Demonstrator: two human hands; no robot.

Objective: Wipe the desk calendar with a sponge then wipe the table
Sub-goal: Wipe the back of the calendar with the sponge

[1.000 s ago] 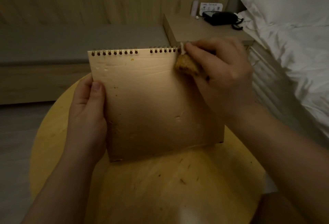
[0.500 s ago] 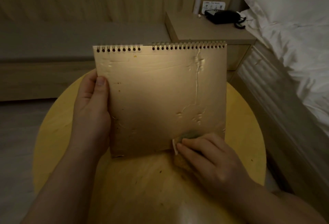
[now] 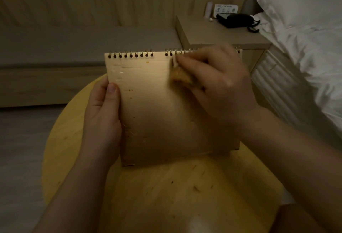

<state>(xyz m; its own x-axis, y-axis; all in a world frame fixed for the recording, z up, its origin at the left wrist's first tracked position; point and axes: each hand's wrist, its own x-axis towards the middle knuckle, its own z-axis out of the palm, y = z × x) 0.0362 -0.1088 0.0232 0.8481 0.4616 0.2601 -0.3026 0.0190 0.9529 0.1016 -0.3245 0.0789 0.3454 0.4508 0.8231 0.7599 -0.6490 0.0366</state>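
Observation:
A brown cardboard desk calendar (image 3: 157,110) with a spiral binding along its top stands upright on the round yellow wooden table (image 3: 166,195). My left hand (image 3: 102,114) grips its left edge, thumb on the front. My right hand (image 3: 218,84) holds a yellowish sponge (image 3: 180,75) and presses it against the upper middle of the calendar, just below the spiral. Small orange specks and scuffs mark the cardboard. Dark crumbs and scratches lie on the table in front of the calendar.
A bedside cabinet (image 3: 222,32) behind the table carries a black telephone (image 3: 236,20) and a small card. A bed with white linen (image 3: 305,38) runs along the right. A low grey bench (image 3: 74,47) lies at the back left.
My right hand has moved with the sponge from the calendar's bottom edge back up to just under the spiral, further left than the earlier stroke. The left hand keeps its grip.

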